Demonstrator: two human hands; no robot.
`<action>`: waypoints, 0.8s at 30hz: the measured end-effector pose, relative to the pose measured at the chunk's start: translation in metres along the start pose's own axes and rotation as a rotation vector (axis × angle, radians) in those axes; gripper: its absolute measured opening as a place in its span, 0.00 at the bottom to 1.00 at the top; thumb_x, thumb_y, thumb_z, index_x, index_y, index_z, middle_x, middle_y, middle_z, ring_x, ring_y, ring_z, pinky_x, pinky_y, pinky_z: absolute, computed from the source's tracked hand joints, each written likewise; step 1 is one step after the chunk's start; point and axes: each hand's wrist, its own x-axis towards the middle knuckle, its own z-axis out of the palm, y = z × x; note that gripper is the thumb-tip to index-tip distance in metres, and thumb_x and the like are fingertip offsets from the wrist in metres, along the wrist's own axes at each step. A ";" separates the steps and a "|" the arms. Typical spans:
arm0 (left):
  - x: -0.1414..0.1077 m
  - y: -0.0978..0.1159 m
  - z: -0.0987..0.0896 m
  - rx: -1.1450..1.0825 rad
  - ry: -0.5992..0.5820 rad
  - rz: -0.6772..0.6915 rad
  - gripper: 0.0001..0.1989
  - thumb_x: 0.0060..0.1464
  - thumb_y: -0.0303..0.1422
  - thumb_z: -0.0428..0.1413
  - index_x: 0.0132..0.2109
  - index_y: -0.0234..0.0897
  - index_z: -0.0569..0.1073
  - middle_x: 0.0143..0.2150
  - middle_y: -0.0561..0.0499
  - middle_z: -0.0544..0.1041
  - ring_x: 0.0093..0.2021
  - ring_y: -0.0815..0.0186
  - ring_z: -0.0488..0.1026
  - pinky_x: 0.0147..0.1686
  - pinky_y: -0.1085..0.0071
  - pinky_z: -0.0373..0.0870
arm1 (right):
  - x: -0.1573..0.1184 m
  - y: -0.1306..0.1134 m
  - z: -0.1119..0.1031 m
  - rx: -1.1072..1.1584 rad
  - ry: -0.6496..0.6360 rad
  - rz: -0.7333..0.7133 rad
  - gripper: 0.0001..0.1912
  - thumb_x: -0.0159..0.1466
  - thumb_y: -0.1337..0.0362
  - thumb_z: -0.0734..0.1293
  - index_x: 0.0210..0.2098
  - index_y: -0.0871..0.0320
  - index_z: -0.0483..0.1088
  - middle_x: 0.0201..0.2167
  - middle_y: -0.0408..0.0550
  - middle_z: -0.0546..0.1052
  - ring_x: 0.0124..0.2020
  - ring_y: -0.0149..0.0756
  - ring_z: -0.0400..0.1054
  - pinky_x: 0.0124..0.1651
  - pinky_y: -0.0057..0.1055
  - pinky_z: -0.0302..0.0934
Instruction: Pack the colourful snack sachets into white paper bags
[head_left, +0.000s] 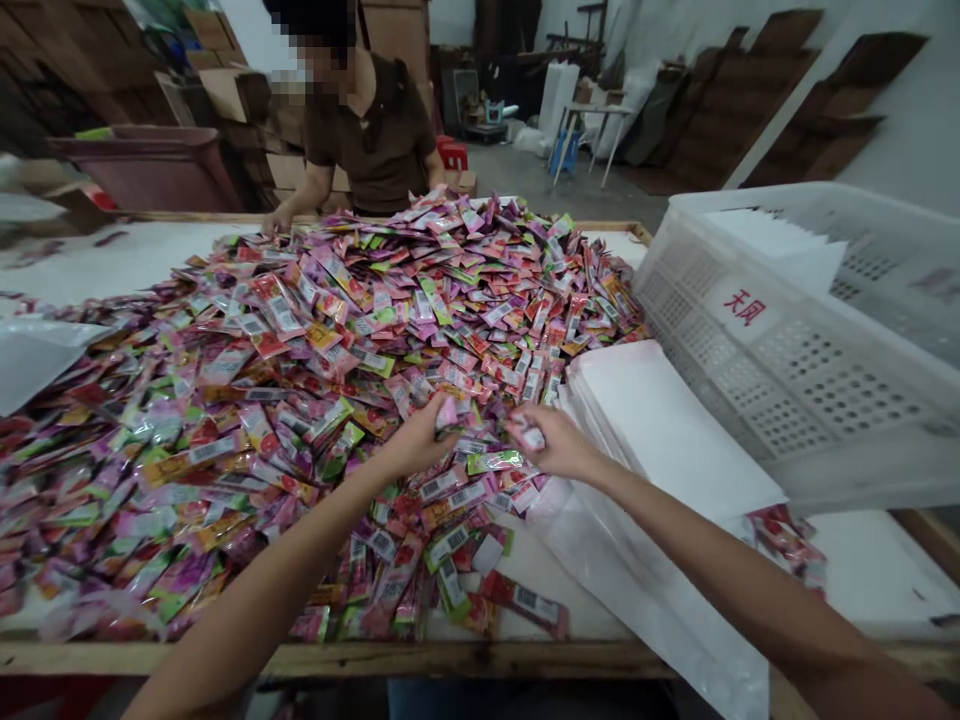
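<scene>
A wide heap of small shiny snack packets [300, 310] in pink, purple, green and orange covers the table. At the near side of the heap, my left hand [421, 436] is closed around a pinkish packet [447, 412]. Across a small gap, my right hand [553, 440] also grips a packet [534, 438], pale and partly covered by the fingers. Loose packets lie under and between both hands. A stack of clear plastic bags [652, 420] lies flat just right of my right hand, partly beneath my right forearm.
A white perforated crate [795, 350] with red characters stands at the right, holding white sheets. Across the heap, a person in a brown shirt [382, 140] has a hand [279, 220] at its far edge. A wooden rim [525, 658] borders the table. Another plastic bag [45, 355] lies left.
</scene>
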 end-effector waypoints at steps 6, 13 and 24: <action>0.029 0.014 0.040 0.368 -0.212 -0.029 0.13 0.45 0.35 0.57 0.40 0.35 0.72 0.37 0.41 0.76 0.41 0.52 0.73 0.39 0.63 0.67 | 0.003 -0.013 0.053 -0.369 -0.307 0.090 0.12 0.49 0.73 0.67 0.35 0.63 0.71 0.39 0.58 0.73 0.36 0.45 0.70 0.34 0.32 0.61; 0.017 0.003 0.024 0.310 -0.082 -0.067 0.12 0.50 0.34 0.54 0.42 0.36 0.71 0.36 0.44 0.76 0.38 0.58 0.73 0.38 0.67 0.67 | -0.012 -0.001 0.035 -0.307 -0.238 -0.001 0.16 0.51 0.76 0.64 0.40 0.61 0.68 0.39 0.53 0.73 0.43 0.42 0.65 0.43 0.32 0.59; -0.041 0.006 -0.025 -0.183 0.345 -0.211 0.18 0.49 0.48 0.50 0.32 0.35 0.68 0.27 0.51 0.71 0.28 0.67 0.68 0.29 0.74 0.65 | 0.003 0.032 -0.022 -0.303 -0.024 0.102 0.11 0.53 0.62 0.67 0.36 0.60 0.69 0.32 0.50 0.74 0.37 0.41 0.66 0.39 0.30 0.58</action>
